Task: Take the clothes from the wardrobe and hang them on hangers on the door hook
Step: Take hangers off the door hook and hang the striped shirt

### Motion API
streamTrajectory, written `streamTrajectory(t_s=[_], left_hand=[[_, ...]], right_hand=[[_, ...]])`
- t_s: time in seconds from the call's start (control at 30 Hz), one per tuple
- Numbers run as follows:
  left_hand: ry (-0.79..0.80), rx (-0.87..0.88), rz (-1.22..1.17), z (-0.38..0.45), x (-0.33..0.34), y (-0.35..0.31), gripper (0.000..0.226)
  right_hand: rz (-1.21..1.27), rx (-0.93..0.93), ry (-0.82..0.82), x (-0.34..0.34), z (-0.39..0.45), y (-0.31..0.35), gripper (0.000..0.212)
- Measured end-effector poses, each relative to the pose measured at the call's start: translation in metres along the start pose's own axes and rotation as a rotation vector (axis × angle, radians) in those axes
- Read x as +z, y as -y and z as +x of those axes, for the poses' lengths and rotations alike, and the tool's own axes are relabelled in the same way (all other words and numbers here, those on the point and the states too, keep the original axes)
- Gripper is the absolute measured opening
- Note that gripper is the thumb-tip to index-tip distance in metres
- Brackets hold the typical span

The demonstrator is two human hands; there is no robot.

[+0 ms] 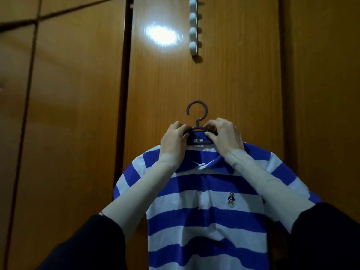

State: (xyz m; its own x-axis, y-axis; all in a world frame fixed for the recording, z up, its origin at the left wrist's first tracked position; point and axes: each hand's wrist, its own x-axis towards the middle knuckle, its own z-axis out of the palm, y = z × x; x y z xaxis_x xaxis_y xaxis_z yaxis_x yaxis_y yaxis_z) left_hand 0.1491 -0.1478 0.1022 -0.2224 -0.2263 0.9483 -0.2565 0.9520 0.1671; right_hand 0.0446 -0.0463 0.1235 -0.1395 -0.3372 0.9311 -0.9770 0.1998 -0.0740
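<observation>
- The blue-and-white striped polo shirt (206, 201) is already on the purple plastic hanger (197, 121) and hangs low in the centre of the view, in front of the wooden door (233, 84); its long axis runs straight down, from 12 to 6 o'clock.
- The hanger's hook stands upright above the collar, its opening facing 9 o'clock, and is free of any support.
- The white door hook rack (193, 26) is a vertical strip of rounded pegs directly at 12 o'clock from the hanger hook, well apart from it. The coming move, as a judgement, is a straight lift toward 12 o'clock until the hook clears a peg, then a settle onto it.
- The left hand (173, 142) sits at 9 o'clock of the hanger neck, the right hand (224, 133) at 3 o'clock; both are about equally near the rack.
- The fingers of both hands are curled: each hand pinches the collar and the hanger shoulder beneath it, thumbs at the front of the collar band.
- Pale sleeves (140, 191) cover both forearms, under dark outer cuffs.
- A bright light reflection (161, 35) sits on the door at 9 o'clock of the rack.
</observation>
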Motion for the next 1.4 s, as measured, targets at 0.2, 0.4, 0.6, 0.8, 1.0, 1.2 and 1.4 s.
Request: streamTrajectory(t_s=[0.2, 0.4, 0.6, 0.8, 1.0, 1.2, 1.4], left_hand=[[-0.081, 0.099, 0.058, 0.081, -0.013, 0.005, 0.027], [-0.218, 0.18, 0.042, 0.149, -0.025, 0.009, 0.031], [-0.274, 0.262, 0.041, 0.185, -0.026, 0.015, 0.031], [-0.261, 0.288, 0.016, 0.194, -0.017, 0.016, 0.032], [-0.253, 0.281, -0.079, 0.179, -0.001, 0.024, 0.03], [-0.3, 0.136, -0.125, 0.176, -0.002, 0.036, 0.025], [-0.33, 0.044, -0.134, 0.18, -0.008, 0.036, 0.016]], right_hand=[[-0.056, -0.046, -0.106, -0.007, 0.079, 0.009, 0.017], [-0.078, -0.1, -0.258, -0.014, 0.143, 0.017, 0.019], [-0.191, -0.166, -0.309, -0.017, 0.176, 0.017, 0.016], [-0.178, -0.122, -0.308, -0.011, 0.186, 0.012, 0.019], [-0.137, -0.129, -0.281, -0.004, 0.169, 0.001, 0.018], [0.026, -0.057, -0.32, -0.01, 0.159, -0.008, 0.015], [-0.043, 0.025, -0.353, -0.02, 0.162, -0.011, 0.008]])
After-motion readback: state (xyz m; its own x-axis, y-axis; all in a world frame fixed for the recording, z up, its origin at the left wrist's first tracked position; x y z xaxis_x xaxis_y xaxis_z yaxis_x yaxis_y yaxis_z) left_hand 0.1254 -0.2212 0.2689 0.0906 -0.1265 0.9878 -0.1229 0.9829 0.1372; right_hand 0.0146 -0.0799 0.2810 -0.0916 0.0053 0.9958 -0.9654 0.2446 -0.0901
